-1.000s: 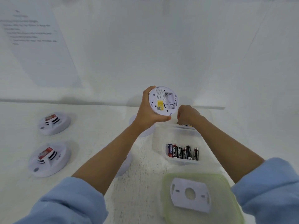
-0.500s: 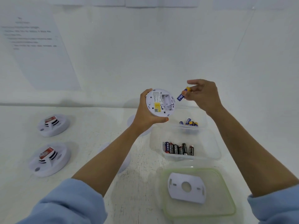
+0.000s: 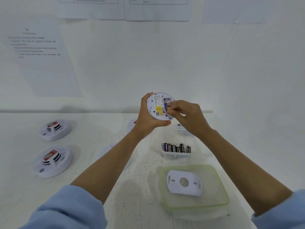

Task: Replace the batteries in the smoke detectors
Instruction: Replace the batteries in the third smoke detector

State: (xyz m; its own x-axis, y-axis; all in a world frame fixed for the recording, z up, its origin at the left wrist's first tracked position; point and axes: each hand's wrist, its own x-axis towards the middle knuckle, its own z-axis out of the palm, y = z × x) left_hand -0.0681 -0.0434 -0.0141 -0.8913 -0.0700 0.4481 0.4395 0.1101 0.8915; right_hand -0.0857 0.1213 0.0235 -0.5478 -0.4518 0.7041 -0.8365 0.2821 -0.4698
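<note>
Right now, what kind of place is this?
Probably a staged test bench: white table, printed instruction sheets on the wall, several smoke detectors laid out, plus a tub of batteries.

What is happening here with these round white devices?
A person's left hand holds a smoke detector with its back showing, and the right hand pinches a battery at its open compartment. More batteries lie in a clear tub; a mounting plate rests on a lid. Two other detectors sit on the table.
</note>
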